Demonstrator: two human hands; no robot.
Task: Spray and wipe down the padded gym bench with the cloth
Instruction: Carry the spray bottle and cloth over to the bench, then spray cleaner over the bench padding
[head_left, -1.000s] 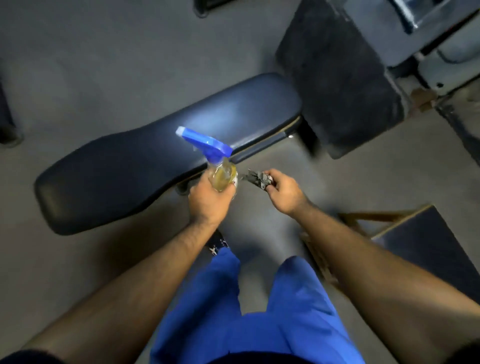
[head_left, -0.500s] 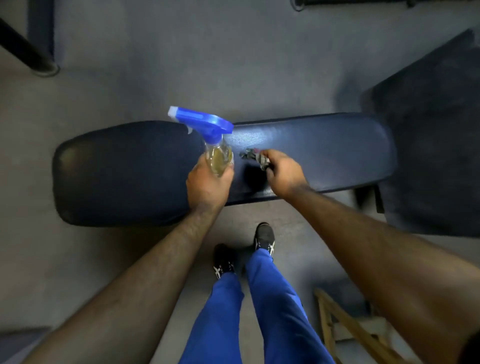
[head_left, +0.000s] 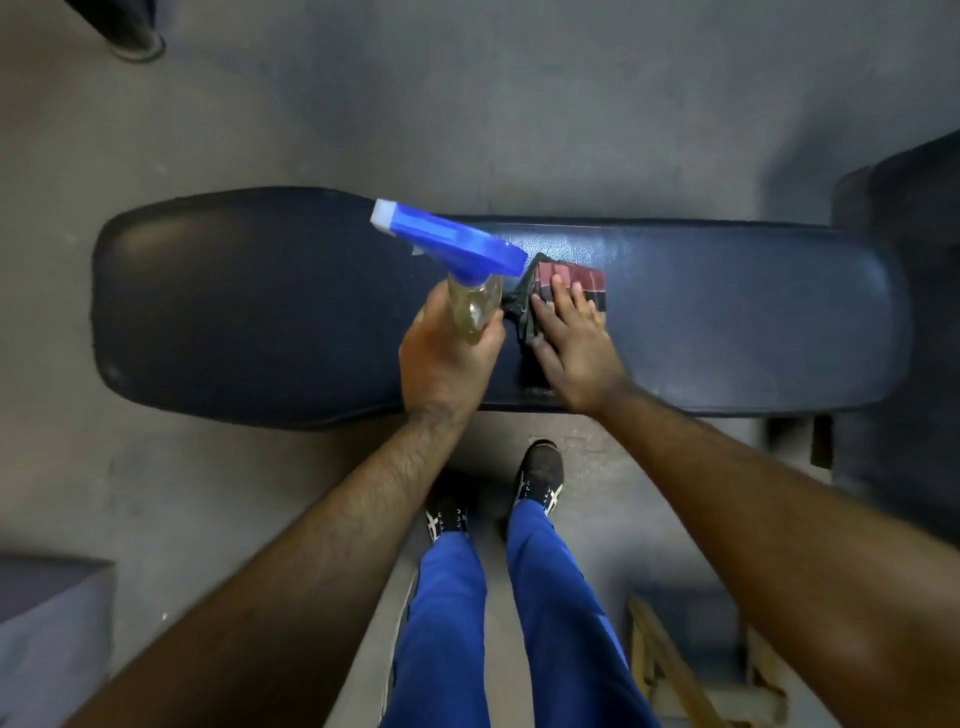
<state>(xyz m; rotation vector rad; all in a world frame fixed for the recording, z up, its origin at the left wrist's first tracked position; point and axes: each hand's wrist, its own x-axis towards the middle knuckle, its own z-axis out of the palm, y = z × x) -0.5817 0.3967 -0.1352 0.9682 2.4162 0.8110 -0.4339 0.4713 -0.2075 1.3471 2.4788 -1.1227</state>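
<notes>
A long dark-blue padded bench (head_left: 727, 312) lies crosswise in front of me. My left hand (head_left: 447, 358) grips a clear spray bottle (head_left: 475, 306) of yellowish liquid with a blue trigger head, its nozzle pointing up and left over the pad. My right hand (head_left: 571, 343) rests flat, fingers straight, on a dark red and grey cloth (head_left: 571, 278) spread on the middle of the bench. Part of the cloth is hidden under my palm.
Grey concrete floor surrounds the bench. A dark mat or block (head_left: 904, 322) sits at the right end. A wooden frame (head_left: 670, 670) lies on the floor at the lower right, a grey box (head_left: 47, 623) at the lower left. My shoes (head_left: 540, 478) stand by the bench's near edge.
My right hand held the cloth bunched above the pad; now it has opened and lies flat on the cloth spread on the bench. The bottle stays raised in my left hand.
</notes>
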